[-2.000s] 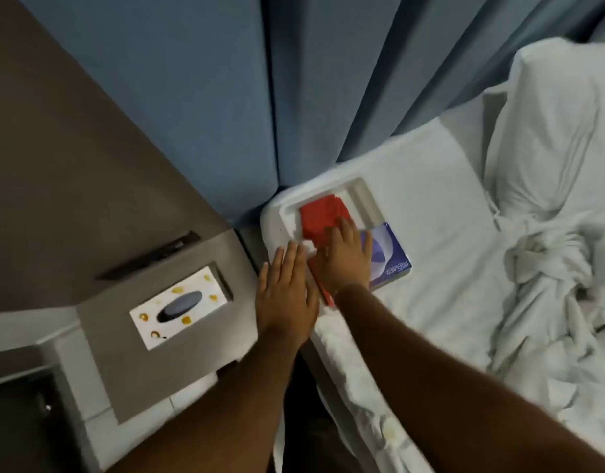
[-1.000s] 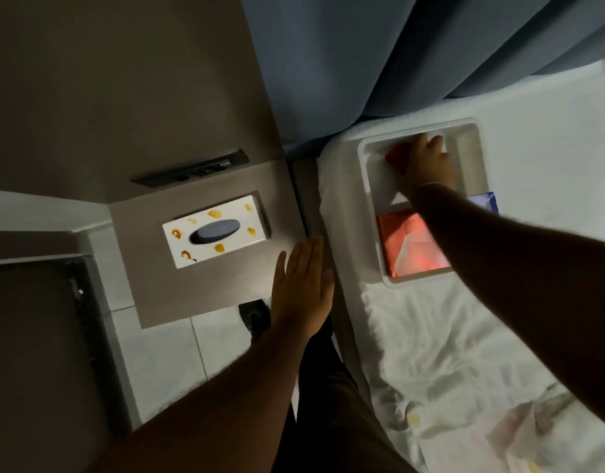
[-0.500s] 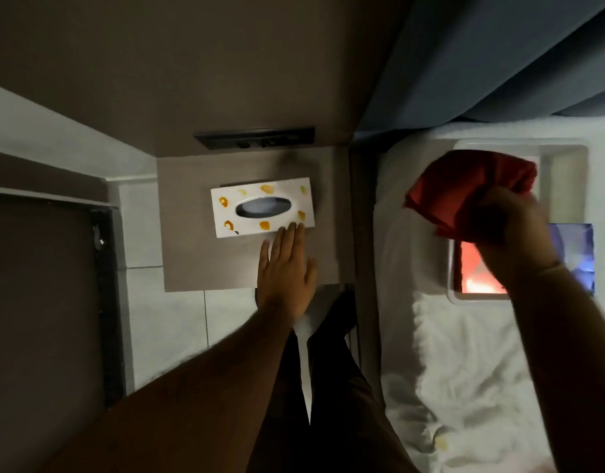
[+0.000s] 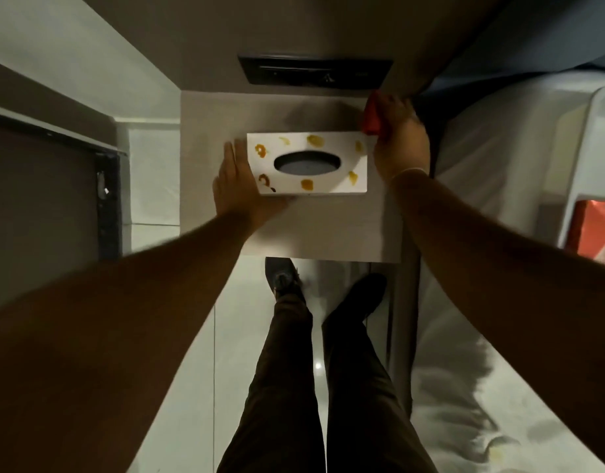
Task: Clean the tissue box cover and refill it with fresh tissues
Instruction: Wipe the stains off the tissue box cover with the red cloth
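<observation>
A white tissue box cover (image 4: 331,145) with yellow-orange stains and a dark oval slot lies on the small bedside shelf (image 4: 321,227). My left hand (image 4: 236,186) rests flat against the cover's left end, fingers together. My right hand (image 4: 401,141) is at the cover's right end, closed around a red cloth (image 4: 372,114) that pokes out above the knuckles. No tissue shows in the slot.
A white tray (image 4: 581,186) sits on the bed at the right edge with an orange-red pack (image 4: 598,233) in it. A dark switch panel (image 4: 314,71) is on the wall behind the shelf. My legs and shoes stand on pale floor tiles below.
My right hand lifted the red cloth out of the tray and carried it left to the cover's right end. My left hand slid up against the cover's left end. The view swung left.
</observation>
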Available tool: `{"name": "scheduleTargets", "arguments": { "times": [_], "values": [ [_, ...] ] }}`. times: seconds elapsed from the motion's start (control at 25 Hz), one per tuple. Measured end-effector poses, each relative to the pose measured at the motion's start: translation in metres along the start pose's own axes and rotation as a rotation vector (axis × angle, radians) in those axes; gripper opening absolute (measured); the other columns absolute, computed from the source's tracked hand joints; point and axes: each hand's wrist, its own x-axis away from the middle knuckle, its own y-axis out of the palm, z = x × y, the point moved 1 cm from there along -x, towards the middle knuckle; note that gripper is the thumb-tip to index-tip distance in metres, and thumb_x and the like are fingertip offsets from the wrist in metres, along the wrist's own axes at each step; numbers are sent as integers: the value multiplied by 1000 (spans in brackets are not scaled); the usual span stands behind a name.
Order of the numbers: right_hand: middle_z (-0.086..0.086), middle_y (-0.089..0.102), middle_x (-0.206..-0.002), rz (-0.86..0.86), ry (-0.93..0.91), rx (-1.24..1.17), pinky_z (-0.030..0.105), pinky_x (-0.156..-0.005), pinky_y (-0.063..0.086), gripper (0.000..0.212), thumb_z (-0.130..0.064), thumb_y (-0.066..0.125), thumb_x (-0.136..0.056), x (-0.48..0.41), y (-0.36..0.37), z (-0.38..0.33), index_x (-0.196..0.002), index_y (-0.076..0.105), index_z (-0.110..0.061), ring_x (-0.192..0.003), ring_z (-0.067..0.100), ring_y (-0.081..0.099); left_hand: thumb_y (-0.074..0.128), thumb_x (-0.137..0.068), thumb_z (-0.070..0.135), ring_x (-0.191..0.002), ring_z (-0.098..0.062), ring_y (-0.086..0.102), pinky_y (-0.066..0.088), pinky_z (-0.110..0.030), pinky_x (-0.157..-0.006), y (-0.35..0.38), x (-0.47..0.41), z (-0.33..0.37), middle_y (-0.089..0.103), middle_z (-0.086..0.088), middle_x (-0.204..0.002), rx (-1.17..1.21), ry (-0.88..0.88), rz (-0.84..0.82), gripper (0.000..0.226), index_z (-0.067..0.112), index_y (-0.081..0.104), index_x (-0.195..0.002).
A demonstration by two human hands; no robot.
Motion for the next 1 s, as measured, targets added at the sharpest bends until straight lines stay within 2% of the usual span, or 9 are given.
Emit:
{"name": "scheduleTargets", "arguments": {
  "times": [0.12,0.2,0.24,0.32,0.52,0.68,0.84,0.92,1.0],
  "values": [
    [6,33,-168,-207,-153,221,51,-121,35,74,-5,60,-97,10,32,7,-163,32,-25,-153,36,32,89,-69,66,-163,-36,12,15,-55,-130,-7,-26,-15,3,-14,-178,-124,161,-94,148,12,-7,-169],
    [4,18,-174,-367,-132,212,52,-124,30,84,-3,59,-97,24,51,9,-167,18,-25,-157,35,20,90,-76,53,-164,-33,9,10,-54,-132,-6,-41,-18,2,-10,-179,-242,243,-128,141,13,-7,-169],
    [3,14,-175,-380,-124,182,53,-125,27,86,0,57,-96,30,57,9,-167,15,-24,-159,33,15,90,-78,49,-164,-32,8,8,-53,-132,-6,-48,-17,3,-9,-179,-284,266,-143,137,14,-6,-169],
    [3,13,-175,-326,-115,128,53,-127,22,86,4,55,-95,36,63,9,-167,16,-23,-160,31,10,90,-78,48,-163,-31,10,9,-50,-132,-7,-62,-15,7,-7,-178,-328,288,-165,133,16,0,-170],
    [2,16,-174,-248,-99,75,53,-128,19,81,6,51,-97,62,69,15,-167,21,-21,-161,29,9,94,-70,55,-154,-35,32,29,-51,-125,-10,-72,-17,18,-4,-175,-356,309,-145,132,21,12,-169],
    [2,19,-173,-256,-102,33,59,-126,22,84,9,54,-93,113,72,21,-166,23,-20,-160,28,10,94,-68,58,-155,-33,30,28,-53,-127,-9,-72,-20,21,-2,-174,-373,317,-122,131,26,14,-168],
    [2,22,-173,-229,-98,36,61,-124,24,85,9,59,-92,124,77,24,-165,27,-21,-160,29,13,99,-64,52,-152,-34,36,41,-57,-120,-7,-77,-28,20,1,-174,-221,277,-179,132,34,16,-165],
    [2,17,-174,-186,-85,58,60,-124,25,84,2,60,-95,126,81,24,-166,26,-27,-160,32,11,101,-63,47,-151,-34,37,46,-55,-117,-3,-80,-35,16,5,-174,-113,283,-215,134,36,15,-166],
    [0,9,-176,-133,5,26,59,-124,26,83,-5,59,-99,129,88,21,-166,21,-36,-161,32,4,102,-63,43,-152,-33,36,46,-55,-117,2,-84,-43,14,5,-175,-38,298,-253,141,35,6,-167]
  ]
}}
